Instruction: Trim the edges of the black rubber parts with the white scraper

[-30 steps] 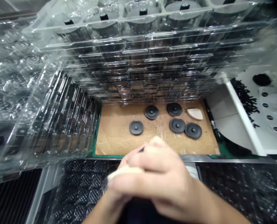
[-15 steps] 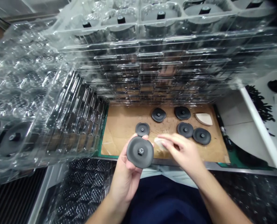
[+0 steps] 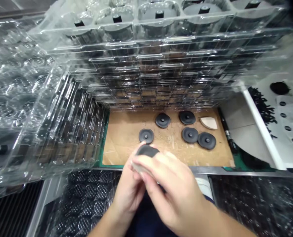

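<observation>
My left hand (image 3: 128, 192) grips a round black rubber disc (image 3: 147, 150), of which only the top edge shows. My right hand (image 3: 172, 191) lies over the disc, fingers closed on a small pale pad (image 3: 137, 167) pressed against it. Both hands hover at the near edge of a brown board (image 3: 121, 135). On that board lie several more black discs (image 3: 190, 135), each with a small centre hub, and a pale wedge-shaped piece (image 3: 208, 122).
Tall stacks of clear plastic trays (image 3: 148, 56) holding black discs wall in the board at the back and left (image 3: 37, 108). A white bin (image 3: 262, 131) with small black parts stands at the right. Dark gridded trays (image 3: 87, 194) lie below the board's edge.
Half a second ago the disc was held face-up in my left hand with my right hand apart; now my right hand has come back over it, covering the disc with the pad.
</observation>
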`<state>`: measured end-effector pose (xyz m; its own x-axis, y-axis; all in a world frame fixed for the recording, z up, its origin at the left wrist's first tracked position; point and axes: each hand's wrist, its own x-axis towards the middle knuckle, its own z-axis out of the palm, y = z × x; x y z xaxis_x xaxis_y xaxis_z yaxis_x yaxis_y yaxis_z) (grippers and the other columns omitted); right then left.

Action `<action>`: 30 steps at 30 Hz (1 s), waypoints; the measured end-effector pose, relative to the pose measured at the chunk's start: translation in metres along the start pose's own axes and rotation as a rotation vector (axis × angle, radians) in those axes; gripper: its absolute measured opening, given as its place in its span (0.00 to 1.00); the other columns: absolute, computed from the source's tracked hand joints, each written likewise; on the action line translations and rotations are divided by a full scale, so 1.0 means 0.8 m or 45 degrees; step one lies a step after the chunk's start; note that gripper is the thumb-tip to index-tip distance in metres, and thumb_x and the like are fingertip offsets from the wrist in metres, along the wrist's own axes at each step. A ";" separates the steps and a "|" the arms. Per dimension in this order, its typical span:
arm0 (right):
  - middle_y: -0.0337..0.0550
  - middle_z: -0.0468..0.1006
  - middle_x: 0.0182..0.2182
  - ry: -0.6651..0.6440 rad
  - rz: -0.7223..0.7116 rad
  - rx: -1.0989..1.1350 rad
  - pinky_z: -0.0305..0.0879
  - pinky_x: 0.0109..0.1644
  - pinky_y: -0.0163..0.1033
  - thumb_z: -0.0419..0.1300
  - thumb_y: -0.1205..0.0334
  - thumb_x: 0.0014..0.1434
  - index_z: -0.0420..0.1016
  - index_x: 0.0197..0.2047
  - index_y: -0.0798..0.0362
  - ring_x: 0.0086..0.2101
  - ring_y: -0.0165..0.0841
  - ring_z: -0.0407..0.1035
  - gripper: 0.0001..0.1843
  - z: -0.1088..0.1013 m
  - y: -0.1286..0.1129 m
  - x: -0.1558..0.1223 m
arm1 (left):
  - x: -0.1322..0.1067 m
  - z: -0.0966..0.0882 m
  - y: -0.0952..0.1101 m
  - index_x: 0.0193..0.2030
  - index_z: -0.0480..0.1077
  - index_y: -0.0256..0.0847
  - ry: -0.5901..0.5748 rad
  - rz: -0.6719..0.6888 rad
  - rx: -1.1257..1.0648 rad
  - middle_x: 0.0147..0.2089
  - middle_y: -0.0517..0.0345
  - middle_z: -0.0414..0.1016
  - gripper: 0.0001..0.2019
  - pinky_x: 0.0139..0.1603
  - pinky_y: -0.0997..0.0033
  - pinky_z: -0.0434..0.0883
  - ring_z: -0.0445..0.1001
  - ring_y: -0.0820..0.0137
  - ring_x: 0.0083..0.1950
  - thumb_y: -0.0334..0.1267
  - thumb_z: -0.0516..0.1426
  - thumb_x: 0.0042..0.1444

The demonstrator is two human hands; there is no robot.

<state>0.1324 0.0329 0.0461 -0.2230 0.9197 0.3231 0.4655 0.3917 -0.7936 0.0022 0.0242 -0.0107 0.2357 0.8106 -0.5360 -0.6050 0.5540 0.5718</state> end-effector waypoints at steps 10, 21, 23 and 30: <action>0.41 0.78 0.32 -0.170 -0.046 0.083 0.65 0.37 0.35 0.51 0.72 0.62 0.72 0.45 0.57 0.31 0.29 0.69 0.11 -0.013 0.003 -0.012 | -0.004 0.009 0.015 0.45 0.76 0.50 -0.109 -0.029 -0.051 0.46 0.61 0.80 0.20 0.53 0.75 0.70 0.76 0.70 0.48 0.37 0.68 0.42; 0.41 0.77 0.36 0.007 -0.065 0.007 0.65 0.41 0.35 0.49 0.71 0.64 0.76 0.44 0.51 0.36 0.30 0.69 0.15 -0.030 0.050 0.006 | 0.000 0.010 0.019 0.47 0.75 0.44 -0.293 -0.175 -0.115 0.49 0.56 0.78 0.28 0.51 0.71 0.71 0.77 0.64 0.48 0.45 0.70 0.36; 0.42 0.78 0.40 0.129 0.284 0.027 0.66 0.44 0.35 0.51 0.67 0.64 0.75 0.47 0.50 0.39 0.31 0.71 0.13 -0.025 0.066 -0.010 | 0.002 0.011 0.022 0.48 0.74 0.46 -0.360 -0.206 -0.148 0.52 0.53 0.77 0.28 0.50 0.67 0.72 0.78 0.61 0.47 0.46 0.69 0.37; 0.46 0.80 0.42 -0.034 0.863 0.094 0.72 0.35 0.38 0.52 0.56 0.63 0.73 0.48 0.53 0.35 0.35 0.75 0.16 0.015 0.108 -0.115 | 0.008 0.007 0.014 0.48 0.75 0.46 -0.413 -0.240 -0.214 0.48 0.56 0.80 0.26 0.48 0.69 0.73 0.78 0.62 0.47 0.45 0.69 0.38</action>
<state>0.1828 -0.0182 -0.0584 0.0757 0.9600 -0.2697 0.4501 -0.2743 -0.8498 0.0015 0.0368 -0.0042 0.5654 0.7308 -0.3824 -0.6382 0.6813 0.3584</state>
